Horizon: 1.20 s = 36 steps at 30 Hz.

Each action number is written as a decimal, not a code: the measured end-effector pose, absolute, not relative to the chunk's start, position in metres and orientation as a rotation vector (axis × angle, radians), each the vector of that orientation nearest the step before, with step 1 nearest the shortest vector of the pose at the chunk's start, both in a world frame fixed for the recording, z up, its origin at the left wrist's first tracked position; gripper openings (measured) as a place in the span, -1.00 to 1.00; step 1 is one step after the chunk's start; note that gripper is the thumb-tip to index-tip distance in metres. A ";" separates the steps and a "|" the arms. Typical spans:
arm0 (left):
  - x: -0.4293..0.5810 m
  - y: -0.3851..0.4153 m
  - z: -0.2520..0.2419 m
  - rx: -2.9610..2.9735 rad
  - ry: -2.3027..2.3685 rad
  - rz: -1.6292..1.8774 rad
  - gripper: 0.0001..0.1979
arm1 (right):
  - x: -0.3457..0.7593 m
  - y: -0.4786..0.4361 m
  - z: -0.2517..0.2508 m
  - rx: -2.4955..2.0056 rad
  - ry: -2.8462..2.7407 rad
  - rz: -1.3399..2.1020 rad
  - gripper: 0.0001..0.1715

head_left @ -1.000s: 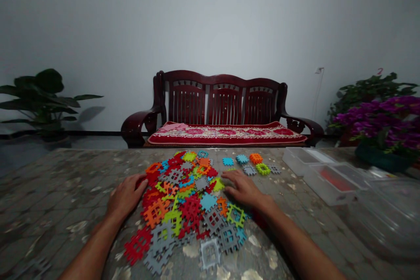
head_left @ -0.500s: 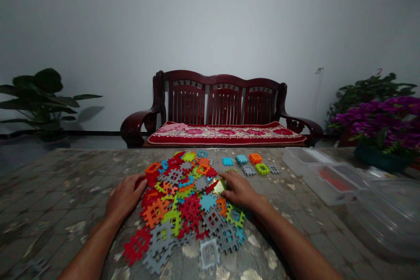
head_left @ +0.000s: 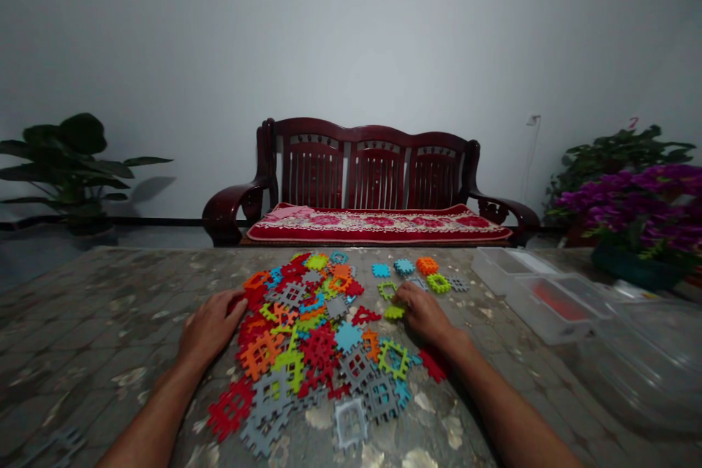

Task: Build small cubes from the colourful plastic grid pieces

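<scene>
Interlocking plastic tiles in red, orange, lime, blue and grey lie in a loose pile (head_left: 315, 344) on the table. My left hand (head_left: 211, 322) rests flat at the pile's left edge, fingertips touching the red tiles (head_left: 255, 296) there, holding nothing. To the right of the pile, my right hand (head_left: 422, 313) has its fingers drawn together on a lime green tile (head_left: 393, 313), which sticks out on their left side. Just beyond the fingertips lies a lime square frame tile (head_left: 387, 290). A red tile (head_left: 433, 364) shows partly under my right forearm.
Small tile stacks, including blue (head_left: 404, 267), orange (head_left: 427, 265) and lime (head_left: 439, 283), stand behind my right hand. Clear plastic boxes (head_left: 553, 307) and a transparent lid-like container (head_left: 647, 358) occupy the right side. A wooden bench (head_left: 378, 161) stands beyond the table.
My right hand has moved right, away from the pile, carrying the lime green tile. The lime frame tile and a red tile at the pile's edge are now uncovered. My left hand stays put.
</scene>
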<state>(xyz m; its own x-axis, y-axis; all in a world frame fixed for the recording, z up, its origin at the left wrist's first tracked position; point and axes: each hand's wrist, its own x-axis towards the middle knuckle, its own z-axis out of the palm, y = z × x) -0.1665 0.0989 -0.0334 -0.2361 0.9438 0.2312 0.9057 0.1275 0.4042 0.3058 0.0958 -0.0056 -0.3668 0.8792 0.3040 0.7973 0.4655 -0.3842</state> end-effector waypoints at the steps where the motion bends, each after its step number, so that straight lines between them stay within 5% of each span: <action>1: -0.166 0.099 -0.034 1.890 2.299 0.720 -0.41 | 0.309 0.097 -0.008 -1.377 -2.239 0.245 -0.52; 7: -0.165 0.098 -0.032 1.871 2.307 0.704 -0.43 | 0.320 0.100 -0.005 -1.445 -2.116 0.337 -0.42; 12: -0.165 0.098 -0.032 1.867 2.298 0.722 -0.43 | 0.323 0.093 0.012 -1.659 -2.119 0.471 -0.62; 17: -0.168 0.100 -0.035 1.897 2.276 0.742 -0.41 | 0.323 0.086 0.020 -1.688 -2.279 0.458 -0.34; 36: -0.169 0.101 -0.035 1.875 2.275 0.750 -0.42 | 0.326 0.092 0.015 -1.618 -2.277 0.469 -0.26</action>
